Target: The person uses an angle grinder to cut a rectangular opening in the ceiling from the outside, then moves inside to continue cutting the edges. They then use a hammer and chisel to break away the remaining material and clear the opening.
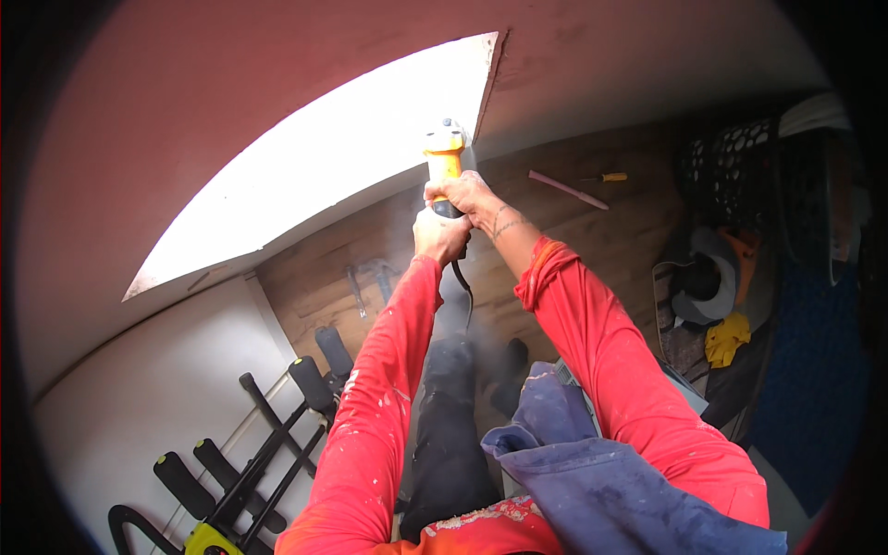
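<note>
An angle grinder with a yellow body and black rear grip points away from me, its head at the lower right edge of a bright opening in the wall. My right hand wraps round the body just behind the head. Closer to me, my left hand is closed on the rear grip. A black cord hangs from the tool's back end. Glare and dust hide the disc and the spot where it meets the wall. Both red sleeves are spotted with pale dust.
On the wooden floor lie a pink stick, a yellow-handled screwdriver and a hammer. Black-padded exercise equipment stands at lower left. A perforated black basket and yellow cloth are at right. Blue-grey fabric hangs near my right arm.
</note>
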The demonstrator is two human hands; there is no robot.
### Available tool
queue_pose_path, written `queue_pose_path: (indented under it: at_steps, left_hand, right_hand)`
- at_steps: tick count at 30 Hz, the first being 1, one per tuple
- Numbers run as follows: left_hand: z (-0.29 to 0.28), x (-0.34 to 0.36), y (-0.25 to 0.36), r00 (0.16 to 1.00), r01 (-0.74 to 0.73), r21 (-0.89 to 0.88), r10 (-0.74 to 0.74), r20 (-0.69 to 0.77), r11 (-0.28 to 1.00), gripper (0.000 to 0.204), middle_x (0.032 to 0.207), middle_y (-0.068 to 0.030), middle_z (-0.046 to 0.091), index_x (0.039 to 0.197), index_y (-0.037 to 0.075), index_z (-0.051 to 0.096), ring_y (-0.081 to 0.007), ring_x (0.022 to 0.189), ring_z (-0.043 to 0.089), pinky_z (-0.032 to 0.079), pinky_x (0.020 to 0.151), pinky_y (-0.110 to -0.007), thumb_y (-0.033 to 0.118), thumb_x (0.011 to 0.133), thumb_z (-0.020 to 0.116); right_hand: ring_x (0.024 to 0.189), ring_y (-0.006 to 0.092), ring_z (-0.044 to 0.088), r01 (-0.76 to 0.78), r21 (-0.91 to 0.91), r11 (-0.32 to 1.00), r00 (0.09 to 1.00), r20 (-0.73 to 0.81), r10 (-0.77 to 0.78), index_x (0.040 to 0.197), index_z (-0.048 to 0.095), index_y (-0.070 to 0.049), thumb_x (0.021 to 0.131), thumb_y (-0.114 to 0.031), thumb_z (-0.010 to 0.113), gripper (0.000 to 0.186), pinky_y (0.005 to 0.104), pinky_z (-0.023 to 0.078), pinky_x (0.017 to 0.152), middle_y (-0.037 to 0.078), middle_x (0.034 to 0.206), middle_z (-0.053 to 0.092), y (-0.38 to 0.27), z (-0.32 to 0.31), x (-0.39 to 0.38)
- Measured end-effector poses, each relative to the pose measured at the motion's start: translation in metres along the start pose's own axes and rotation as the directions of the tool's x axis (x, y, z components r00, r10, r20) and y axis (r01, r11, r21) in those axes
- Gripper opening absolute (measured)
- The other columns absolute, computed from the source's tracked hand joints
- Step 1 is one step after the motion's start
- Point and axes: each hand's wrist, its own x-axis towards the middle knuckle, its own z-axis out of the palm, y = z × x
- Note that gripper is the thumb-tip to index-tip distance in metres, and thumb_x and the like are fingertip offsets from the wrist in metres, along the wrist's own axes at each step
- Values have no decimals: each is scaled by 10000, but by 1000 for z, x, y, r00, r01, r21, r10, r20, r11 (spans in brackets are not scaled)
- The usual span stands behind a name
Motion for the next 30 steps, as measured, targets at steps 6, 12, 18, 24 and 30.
queue_pose_path:
  at_steps: [6,12,18,24,30]
  left_hand:
    - [2,-15,-6,1000,-14,11,14,11,1000,445,848,-130,798,1037,-24,746,-249,809,802,625,747,-394,342,803,841]
    - [6,-19,-12,999,-27,40,27,21,999,450,861,-147,801,1060,-24,744,-264,823,807,626,760,-406,342,813,832]
    - [6,-21,-9,998,-67,31,68,-7,997,440,858,-136,802,1050,-22,743,-252,801,806,628,738,-401,342,818,833]
    - [-3,-7,9,998,-59,-17,59,17,998,366,797,-92,786,980,1,744,-196,713,780,626,691,-362,319,825,837]
    - [-16,18,22,996,-60,22,58,68,998,384,787,-85,777,966,4,732,-177,686,765,621,659,-348,348,833,837]
  right_hand:
    - [652,195,702,21,-6,1000,1000,20,-21,796,732,11,716,-70,834,154,360,585,642,103,773,728,9,-4,-14]
    - [663,194,709,8,23,1000,999,34,-8,805,739,12,711,-79,839,164,355,587,648,102,778,733,11,-5,-27]
    - [664,191,710,22,10,1000,1000,-9,-22,791,737,15,716,-65,831,145,346,583,645,103,766,731,16,-6,-18]
    - [676,221,715,22,40,999,1000,17,-22,879,724,65,661,-59,881,296,365,595,620,135,830,732,7,-3,5]
    - [679,195,717,44,-65,997,998,-35,-46,830,748,14,734,-56,843,152,348,582,647,111,794,743,-7,8,34]
